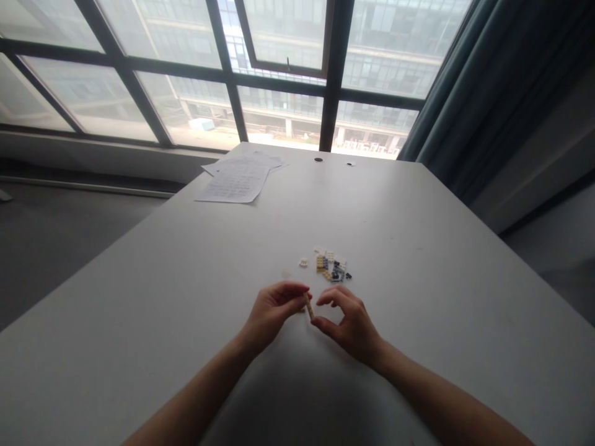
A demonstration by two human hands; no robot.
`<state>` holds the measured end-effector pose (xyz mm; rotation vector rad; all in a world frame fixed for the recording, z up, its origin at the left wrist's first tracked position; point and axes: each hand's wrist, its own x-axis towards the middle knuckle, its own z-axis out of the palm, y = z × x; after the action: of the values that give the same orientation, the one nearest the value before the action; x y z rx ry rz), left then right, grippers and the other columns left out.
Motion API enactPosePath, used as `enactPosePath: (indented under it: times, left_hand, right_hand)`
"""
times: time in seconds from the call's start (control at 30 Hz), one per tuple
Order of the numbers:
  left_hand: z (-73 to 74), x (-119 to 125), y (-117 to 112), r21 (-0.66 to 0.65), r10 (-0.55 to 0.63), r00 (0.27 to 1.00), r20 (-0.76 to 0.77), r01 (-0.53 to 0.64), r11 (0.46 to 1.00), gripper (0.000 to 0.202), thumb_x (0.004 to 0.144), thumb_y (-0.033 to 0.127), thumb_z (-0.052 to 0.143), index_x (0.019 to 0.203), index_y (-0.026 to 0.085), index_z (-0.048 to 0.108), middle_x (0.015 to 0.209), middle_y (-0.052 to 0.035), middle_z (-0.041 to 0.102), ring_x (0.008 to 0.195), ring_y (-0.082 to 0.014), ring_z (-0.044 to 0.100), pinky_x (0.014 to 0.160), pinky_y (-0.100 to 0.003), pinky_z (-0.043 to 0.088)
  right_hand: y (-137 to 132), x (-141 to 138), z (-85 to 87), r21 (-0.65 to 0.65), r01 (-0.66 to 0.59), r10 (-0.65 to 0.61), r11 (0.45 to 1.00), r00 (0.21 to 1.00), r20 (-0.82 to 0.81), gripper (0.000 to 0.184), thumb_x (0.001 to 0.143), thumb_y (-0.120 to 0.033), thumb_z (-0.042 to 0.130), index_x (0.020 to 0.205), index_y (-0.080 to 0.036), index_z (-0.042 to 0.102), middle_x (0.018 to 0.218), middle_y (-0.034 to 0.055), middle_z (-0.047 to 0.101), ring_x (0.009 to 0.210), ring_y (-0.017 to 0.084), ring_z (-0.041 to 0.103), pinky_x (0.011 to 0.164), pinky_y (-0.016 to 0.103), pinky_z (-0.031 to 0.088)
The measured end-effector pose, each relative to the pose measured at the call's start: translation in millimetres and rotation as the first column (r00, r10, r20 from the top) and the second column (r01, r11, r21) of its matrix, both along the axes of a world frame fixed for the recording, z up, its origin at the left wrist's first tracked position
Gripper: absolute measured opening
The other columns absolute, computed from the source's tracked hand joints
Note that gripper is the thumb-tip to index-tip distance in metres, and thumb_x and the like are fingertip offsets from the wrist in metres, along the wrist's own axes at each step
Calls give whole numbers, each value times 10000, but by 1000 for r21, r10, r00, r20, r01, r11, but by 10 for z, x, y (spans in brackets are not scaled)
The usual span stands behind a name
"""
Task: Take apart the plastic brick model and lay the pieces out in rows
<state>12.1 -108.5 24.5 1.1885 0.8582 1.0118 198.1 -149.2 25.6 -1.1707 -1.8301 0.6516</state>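
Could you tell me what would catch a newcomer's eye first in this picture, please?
First, the two hands low over the white table: the left hand pinches a small tan brick, and the right hand, fingers curled open, meets it from the other side. Just beyond them lies a little heap of bricks, with loose papers at the far edge under the big window.

Tan brick [309, 306]; pile [331, 265] white, tan, seemingly dark blue
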Motion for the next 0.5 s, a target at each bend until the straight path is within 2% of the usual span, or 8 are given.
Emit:
enactPosePath:
  times: [0.07, 0.13, 0.23, 0.37, 0.5]
  left_hand:
    - [8, 19, -12, -18, 8, 1000, 21, -8, 1000, 271, 665, 295, 799, 857, 145, 681, 785, -50, 728, 723, -166, 680, 680, -281, 556]
    - [20, 38, -27, -33, 4, 999, 33, -3, 999, 250, 654, 288, 807, 794, 138, 665, 734, -30, 702, 682, -141, 653, 649, -254, 536]
    - [31, 60, -51, -66, -14, 999, 52, 17, 998, 237, 653, 273, 810, 717, 130, 632, 699, -13, 673, 651, -111, 613, 632, -224, 506]
    - [14, 81, -77, -112, 35, 991, 126, -20, 994, 222, 674, 250, 801, 737, 135, 622, 717, -6, 666, 674, -104, 600, 657, -217, 489]
    - [12, 119, -111, -168, 50, 979, 199, -16, 986, 213, 682, 225, 797, 744, 138, 613, 705, -1, 661, 675, -96, 593, 681, -213, 473]
  right_hand:
    - [12, 10, -16, 80, -19, 17, 997, 999, 27, 391, 758, -311, 737, 1112, -211, 605, 1056, 78, 640, 998, 222, 581, 871, 351, 476]
    - [27, 15, -38, 141, -87, 80, 986, 995, 57, 483, 778, -315, 726, 1222, -232, 555, 1122, 81, 629, 1051, 224, 566, 911, 363, 470]
    - [45, 8, -82, 208, -126, 117, 970, 992, 55, 486, 796, -314, 712, 1249, -257, 546, 1106, 72, 640, 1031, 221, 577, 906, 367, 481]
    - [54, -14, -129, 258, -126, 122, 958, 992, 32, 602, 766, -365, 738, 1308, -257, 500, 1152, 92, 626, 1063, 244, 573, 921, 395, 482]
    - [50, -35, -135, 286, -88, 99, 954, 995, -26, 567, 773, -367, 730, 1289, -273, 516, 1104, 77, 640, 1015, 231, 594, 877, 377, 503]
